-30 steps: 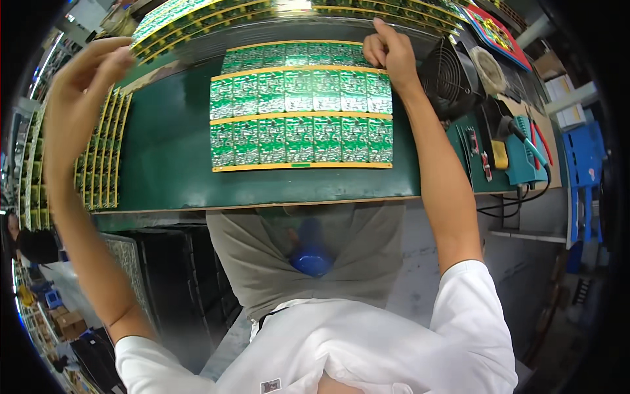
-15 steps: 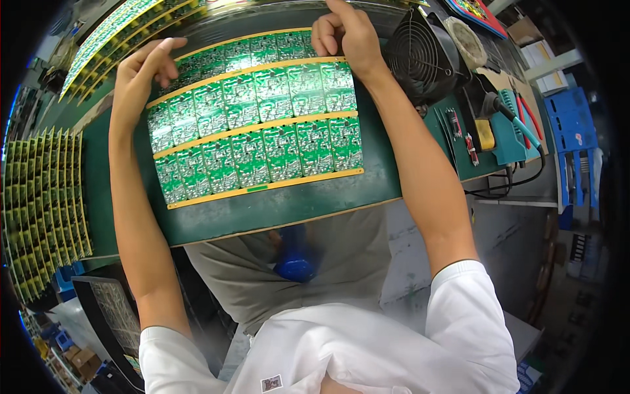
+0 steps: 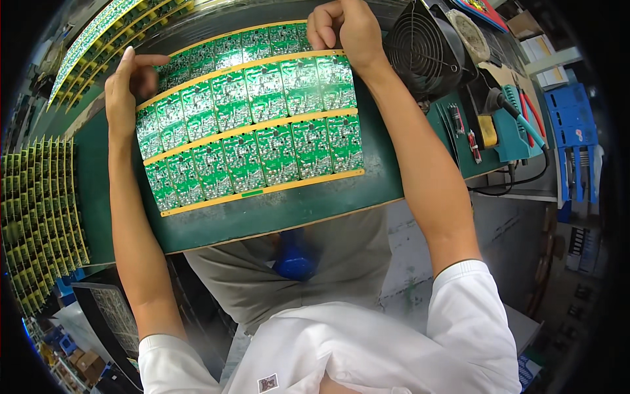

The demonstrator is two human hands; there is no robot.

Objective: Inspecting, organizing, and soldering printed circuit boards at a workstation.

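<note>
A large green circuit board panel [image 3: 248, 96] with yellow rails lies over the green bench top in front of me, its soldered side up. Behind its upper rail shows another row of green boards [image 3: 256, 43]; I cannot tell whether it belongs to the same panel. My left hand [image 3: 129, 82] is beside the far left corner, thumb and index finger apart, the other fingers partly hidden and blurred. At the far right corner my right hand [image 3: 346, 29] has its fingers curled in at the panel's edge; the fingertips' contact is partly hidden.
Stacked circuit board panels stand on the left [image 3: 41, 210] and at the far left [image 3: 105, 46]. A black fan [image 3: 420, 49] is just right of my right hand. Farther right are a soldering iron [image 3: 518, 118], red-handled pliers [image 3: 533, 115] and a blue plastic rack [image 3: 571, 121].
My left hand has shifted left, its index finger now raised. The panel's left end appears farther left and slightly nearer. My right hand has barely moved, slightly away from me.
</note>
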